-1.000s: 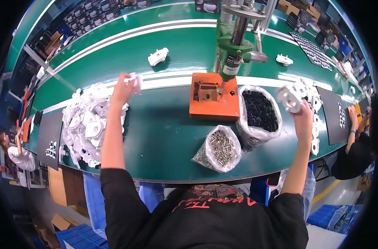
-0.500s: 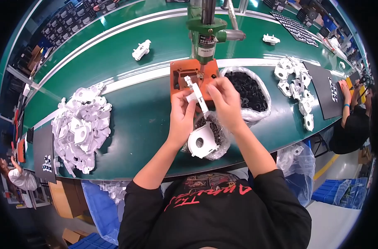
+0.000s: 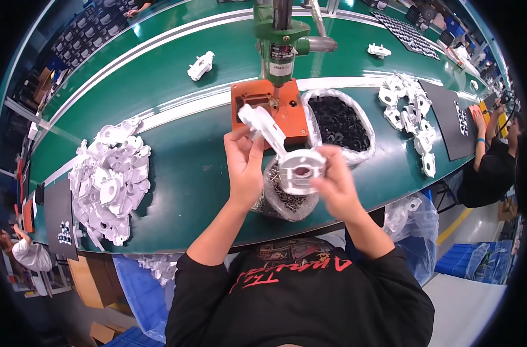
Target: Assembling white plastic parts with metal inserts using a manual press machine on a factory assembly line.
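Note:
Both hands hold one white plastic bracket (image 3: 267, 129), raised over the front of the bench. Its long arm slants up and left, and its round end with a central hole points toward me on the right. My left hand (image 3: 244, 165) is closed around the side of the long arm. With fingers and thumb, my right hand (image 3: 337, 184), slightly blurred, pinches the edge of the round end. Below the bracket is a clear bag of metal screws or pins (image 3: 292, 205). Behind it stands a green bench press (image 3: 279, 52) over an orange fixture (image 3: 292, 118).
A lined container of small black parts (image 3: 338, 124) stands right of the fixture. White brackets are heaped on the left (image 3: 110, 185), and more lie on the right (image 3: 411, 110). Two single brackets rest on the far green surface. A co-worker (image 3: 489, 156) sits at the far right.
The bracket has been turned, its round end swinging up and right. My right hand has moved from beside the long arm down to the round end and grips it.

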A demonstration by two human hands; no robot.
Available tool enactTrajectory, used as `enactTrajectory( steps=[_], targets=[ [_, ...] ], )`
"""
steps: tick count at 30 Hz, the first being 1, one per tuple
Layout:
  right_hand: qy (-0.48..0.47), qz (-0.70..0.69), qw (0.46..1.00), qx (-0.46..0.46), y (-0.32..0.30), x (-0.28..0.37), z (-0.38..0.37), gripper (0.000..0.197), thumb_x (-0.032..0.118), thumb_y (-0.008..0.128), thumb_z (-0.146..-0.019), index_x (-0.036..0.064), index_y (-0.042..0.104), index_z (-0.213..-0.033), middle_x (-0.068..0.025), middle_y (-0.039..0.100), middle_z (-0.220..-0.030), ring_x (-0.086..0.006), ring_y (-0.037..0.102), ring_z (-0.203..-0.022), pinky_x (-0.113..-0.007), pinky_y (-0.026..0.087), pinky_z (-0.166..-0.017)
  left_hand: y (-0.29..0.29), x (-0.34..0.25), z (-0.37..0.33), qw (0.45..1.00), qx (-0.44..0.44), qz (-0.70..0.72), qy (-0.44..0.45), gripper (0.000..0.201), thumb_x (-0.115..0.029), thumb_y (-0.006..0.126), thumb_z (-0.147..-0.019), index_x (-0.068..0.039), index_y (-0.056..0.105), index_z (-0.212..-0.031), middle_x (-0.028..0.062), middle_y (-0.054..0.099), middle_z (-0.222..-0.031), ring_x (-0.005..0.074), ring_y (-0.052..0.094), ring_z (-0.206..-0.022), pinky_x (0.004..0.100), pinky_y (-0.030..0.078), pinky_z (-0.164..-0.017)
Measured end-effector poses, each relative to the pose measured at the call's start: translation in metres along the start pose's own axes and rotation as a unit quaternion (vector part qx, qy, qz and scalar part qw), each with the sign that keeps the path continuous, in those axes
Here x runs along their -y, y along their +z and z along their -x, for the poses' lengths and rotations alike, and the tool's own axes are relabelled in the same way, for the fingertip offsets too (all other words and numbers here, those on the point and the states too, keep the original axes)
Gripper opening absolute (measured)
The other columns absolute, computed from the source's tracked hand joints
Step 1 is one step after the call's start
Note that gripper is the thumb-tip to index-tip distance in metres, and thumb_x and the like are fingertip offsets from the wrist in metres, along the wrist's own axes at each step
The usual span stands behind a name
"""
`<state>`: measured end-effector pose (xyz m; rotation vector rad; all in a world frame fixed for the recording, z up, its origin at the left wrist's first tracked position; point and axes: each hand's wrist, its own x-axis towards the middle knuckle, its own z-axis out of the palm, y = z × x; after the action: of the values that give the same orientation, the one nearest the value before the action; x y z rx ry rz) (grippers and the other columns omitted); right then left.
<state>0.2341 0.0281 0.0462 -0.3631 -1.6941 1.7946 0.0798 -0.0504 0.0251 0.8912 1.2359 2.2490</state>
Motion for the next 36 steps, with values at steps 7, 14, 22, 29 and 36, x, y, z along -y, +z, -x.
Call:
enactTrajectory(
  steps=[7,14,22,29,36],
  targets=[
    [-0.041,0.061,0.996,-0.051,-0.005,0.009,-0.042,0.038,0.01,0.039,-0.086,-0.0061,0.054,-0.117,-0.0103,0.053,-0.12,-0.0165,0.056,-0.104,-0.028,0.044,-0.09,0.016,-0.016,0.027,0.993,0.104,0.044,-0.044,0.019,-0.004,0.046,-0.096,-0.002,0.041,-0.114,0.0099,0.052,-0.11,0.0145,0.052,-0.099,0.0283,0.041,-0.09],
    [0.075,-0.164,0.982,-0.058,0.016,0.004,-0.037,0.032,0.016,0.038,-0.096,-0.0034,0.056,-0.114,-0.0096,0.06,-0.106,-0.0143,0.061,-0.09,-0.025,0.049,-0.075,0.022,-0.007,0.03,0.991,0.1,-0.05,0.075,0.02,-0.003,0.047,-0.095,-0.001,0.042,-0.115,0.0119,0.047,-0.116,0.0159,0.05,-0.106,0.0285,0.041,-0.091],
    [0.08,-0.153,0.983,-0.069,0.006,-0.005,-0.042,0.029,0.023,0.046,-0.097,-0.0008,0.057,-0.11,-0.0023,0.062,-0.088,-0.0057,0.058,-0.073,-0.02,0.047,-0.062,0.02,-0.006,0.025,0.994,0.1,-0.032,0.012,0.019,0.0,0.047,-0.095,0.0,0.044,-0.113,0.0101,0.048,-0.116,0.0146,0.052,-0.103,0.0281,0.041,-0.092],
    [0.006,-0.072,0.992,-0.101,0.015,-0.008,-0.044,0.03,0.026,0.041,-0.1,0.0014,0.054,-0.113,-0.0012,0.061,-0.085,-0.0051,0.055,-0.073,-0.02,0.046,-0.063,0.026,-0.006,0.028,0.987,0.144,-0.047,0.046,0.02,0.002,0.046,-0.094,-0.001,0.047,-0.114,0.0134,0.047,-0.123,0.0173,0.051,-0.11,0.0293,0.041,-0.094],
    [-0.104,0.062,0.973,-0.197,0.003,-0.004,-0.05,0.027,0.025,0.039,-0.1,0.0028,0.048,-0.113,-0.0007,0.052,-0.087,-0.0047,0.05,-0.076,-0.02,0.042,-0.067,0.038,-0.023,0.029,0.985,0.162,-0.055,-0.032,0.032,-0.009,0.055,-0.093,0.006,0.049,-0.121,0.0134,0.045,-0.129,0.0188,0.05,-0.112,0.0306,0.04,-0.096]
  ],
)
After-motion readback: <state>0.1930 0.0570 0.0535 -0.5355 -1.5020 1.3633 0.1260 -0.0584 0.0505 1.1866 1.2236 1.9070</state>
